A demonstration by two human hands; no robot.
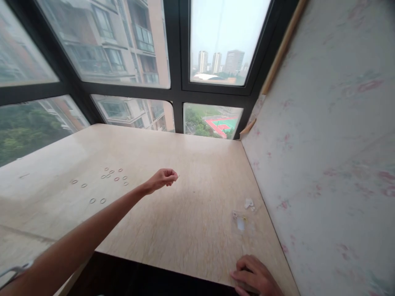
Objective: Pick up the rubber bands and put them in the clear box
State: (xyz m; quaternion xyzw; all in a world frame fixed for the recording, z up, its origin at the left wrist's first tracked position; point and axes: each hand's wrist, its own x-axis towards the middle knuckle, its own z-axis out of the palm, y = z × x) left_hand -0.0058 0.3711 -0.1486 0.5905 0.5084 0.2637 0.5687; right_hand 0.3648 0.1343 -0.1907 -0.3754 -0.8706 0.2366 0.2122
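Observation:
My left hand (pixel 163 179) is held out over the pale marble-look ledge (pixel 185 222), thumb and fingers pinched. A tiny thing shows at its fingertips, too small to name. To the left of that hand, several thin rings (pixel 103 201) lie scattered on the ledge; a few look reddish, the others dark or metallic. Near the front edge at the right, my right hand (pixel 256 275) rests with loosely bent fingers, a gap between them and nothing visible held. Beyond it lie a clear plastic bag (pixel 240 223) with small things inside and a small white item (pixel 249 203).
Dark-framed windows (pixel 177 61) border the ledge at the back and left. A flower-patterned wall (pixel 324 164) rises along the right side, with a peeling strip (pixel 248 127) at the corner. Below the front edge is a dark space (pixel 138 275). A faint thin mark (pixel 24 176) shows at far left.

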